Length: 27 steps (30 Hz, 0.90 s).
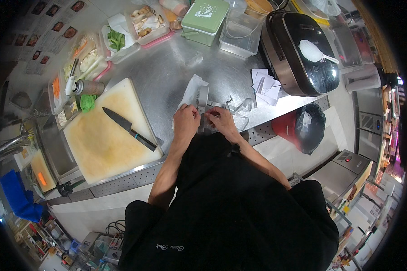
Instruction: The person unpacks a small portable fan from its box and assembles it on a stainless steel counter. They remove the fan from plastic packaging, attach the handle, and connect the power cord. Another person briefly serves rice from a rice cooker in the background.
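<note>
Hands [203, 119] on grey roll [203, 97], white wrapper [189, 92] beneath.

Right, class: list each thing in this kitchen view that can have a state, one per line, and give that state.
left hand, gripping a small grey item at the counter edge
right hand, gripping the same grey item
knife, lying flat on the cutting board
rice cooker, lid shut, white paddle resting on top
green tin, lid on
spray can, lying on its side
bin, lined with a black bag, open
</note>
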Each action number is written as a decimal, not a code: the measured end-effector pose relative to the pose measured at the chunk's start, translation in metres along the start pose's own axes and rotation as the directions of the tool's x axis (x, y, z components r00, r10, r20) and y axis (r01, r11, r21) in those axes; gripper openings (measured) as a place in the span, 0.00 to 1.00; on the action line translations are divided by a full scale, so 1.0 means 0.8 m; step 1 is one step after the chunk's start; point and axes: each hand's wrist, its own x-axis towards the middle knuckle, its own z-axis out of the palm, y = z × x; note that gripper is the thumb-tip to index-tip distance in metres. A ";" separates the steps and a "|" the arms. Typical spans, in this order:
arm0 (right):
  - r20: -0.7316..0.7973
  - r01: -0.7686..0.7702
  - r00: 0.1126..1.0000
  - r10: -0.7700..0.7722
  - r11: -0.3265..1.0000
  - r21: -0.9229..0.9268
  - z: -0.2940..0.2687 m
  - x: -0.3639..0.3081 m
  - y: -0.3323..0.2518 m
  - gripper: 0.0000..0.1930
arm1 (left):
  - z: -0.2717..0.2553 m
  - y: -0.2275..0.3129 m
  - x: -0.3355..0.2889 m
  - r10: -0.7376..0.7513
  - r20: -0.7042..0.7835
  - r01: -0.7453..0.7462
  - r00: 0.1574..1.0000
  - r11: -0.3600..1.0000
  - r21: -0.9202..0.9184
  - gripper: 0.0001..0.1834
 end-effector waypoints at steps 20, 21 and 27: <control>0.067 0.661 0.736 -0.673 0.695 -0.283 -0.025 -0.035 -0.054 0.12 | -0.067 0.018 -0.006 -0.045 0.292 0.159 0.955 0.911 -0.380 0.09; 0.064 0.663 0.734 -0.676 0.693 -0.283 -0.026 -0.036 -0.052 0.12 | -0.073 0.021 -0.008 -0.044 0.309 0.171 0.950 0.903 -0.395 0.09; 0.027 0.681 0.716 -0.698 0.688 -0.252 -0.028 -0.042 -0.054 0.11 | -0.088 0.028 -0.009 -0.083 0.368 0.244 0.926 0.877 -0.415 0.10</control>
